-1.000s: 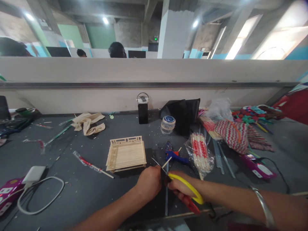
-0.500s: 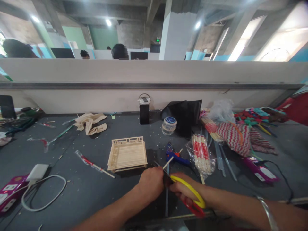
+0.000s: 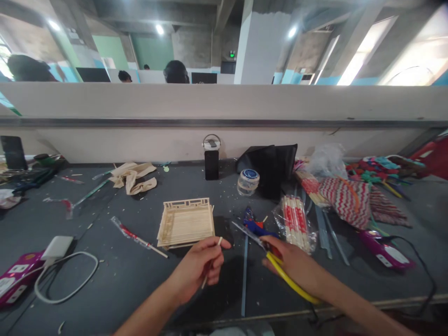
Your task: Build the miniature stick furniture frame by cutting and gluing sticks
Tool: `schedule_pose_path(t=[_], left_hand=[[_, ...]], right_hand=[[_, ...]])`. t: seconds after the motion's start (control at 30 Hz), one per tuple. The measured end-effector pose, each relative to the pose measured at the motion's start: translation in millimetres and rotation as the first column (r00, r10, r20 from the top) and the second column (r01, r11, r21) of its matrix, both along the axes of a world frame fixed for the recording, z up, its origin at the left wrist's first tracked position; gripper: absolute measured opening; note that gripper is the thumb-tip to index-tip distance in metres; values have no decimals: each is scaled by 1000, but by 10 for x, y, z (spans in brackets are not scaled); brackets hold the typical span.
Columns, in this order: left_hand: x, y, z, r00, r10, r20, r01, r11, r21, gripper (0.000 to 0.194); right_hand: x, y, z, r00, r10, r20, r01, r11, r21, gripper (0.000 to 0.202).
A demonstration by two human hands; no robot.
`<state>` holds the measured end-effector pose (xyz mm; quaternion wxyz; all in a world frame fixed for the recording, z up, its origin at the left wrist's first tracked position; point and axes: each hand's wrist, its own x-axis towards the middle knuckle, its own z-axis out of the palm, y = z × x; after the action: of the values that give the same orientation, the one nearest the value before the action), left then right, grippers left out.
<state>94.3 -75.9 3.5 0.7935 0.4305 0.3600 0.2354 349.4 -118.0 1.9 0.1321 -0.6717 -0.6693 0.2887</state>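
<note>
Between the thumb and fingers of my left hand [image 3: 203,266] is a thin wooden stick [image 3: 206,280], tilted upward. My right hand [image 3: 289,261] grips scissors [image 3: 290,282] with yellow and red handles; their blades point up and left, near the blue glue gun [image 3: 258,227]. Just beyond my left hand sits a small tray-like frame of wooden sticks [image 3: 187,223] with a patterned rail along its back. A clear glue stick [image 3: 244,280] lies on the dark table between my hands.
Wrapped chopsticks [image 3: 296,221] lie to the right, beside knitted pieces [image 3: 345,198] and a purple power strip [image 3: 385,252]. Farther back stand a jar [image 3: 248,182] and a black phone [image 3: 211,164]. A wrapped chopstick [image 3: 136,237] and white cable [image 3: 91,261] are left.
My hands have moved apart. My left hand has shifted left with the stick, and my right hand has moved right and up with the scissors, whose blades are now clear of the stick.
</note>
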Motion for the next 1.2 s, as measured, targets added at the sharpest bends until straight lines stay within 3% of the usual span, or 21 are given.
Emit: schedule_pose_path(t=[0.1,0.17,0.27,0.37,0.43,0.57,0.67,0.73,0.8,0.87,0.93,1.0,1.1,1.2], left_hand=[[-169,-29,172,998,12,69,-6,996,-89,36],[-238,-38,247,998,15,55,-11,997,-82,33],[-281,-40,299,1000,20,16,-19,1000,-13,21],[-295,-57,302,993,-19,-119,37,988,148,17],[-316,-81,299,969,-37,-243,116,941,316,23],[-438,-106,316,909,110,-401,192,745,639,29],[-589,-58,352,872,247,-424,169,659,733,30],[-677,3,386,834,308,-458,182,630,755,30],[-720,67,424,799,314,-513,242,613,752,29],[-709,123,462,782,299,-547,304,583,753,27],[-661,174,501,786,287,-547,338,542,770,25],[-616,238,540,797,280,-536,353,504,788,23],[-642,409,590,808,273,-523,364,467,806,22],[-832,694,593,803,336,-493,295,495,817,19]], right_hand=[[147,-52,-165,991,-46,124,40,998,54,48],[185,-89,-287,989,-10,146,2,998,55,52],[140,-131,-358,965,59,255,-84,993,86,58],[18,-131,-267,859,34,511,-96,991,95,57],[-53,-101,-179,791,29,611,-106,990,91,56],[-50,-9,-106,777,106,620,-170,984,45,61],[15,36,-86,799,100,593,-171,983,66,58],[-11,55,-18,860,46,508,-161,969,185,47],[-145,85,107,941,13,339,-149,914,377,36],[-376,142,256,981,87,172,-170,813,557,31],[-642,235,382,964,206,166,-263,681,684,27],[-866,361,454,937,263,231,-345,584,735,22],[-1046,597,476,923,288,257,-379,556,740,20],[-1090,865,460,953,250,171,-293,621,727,17]])
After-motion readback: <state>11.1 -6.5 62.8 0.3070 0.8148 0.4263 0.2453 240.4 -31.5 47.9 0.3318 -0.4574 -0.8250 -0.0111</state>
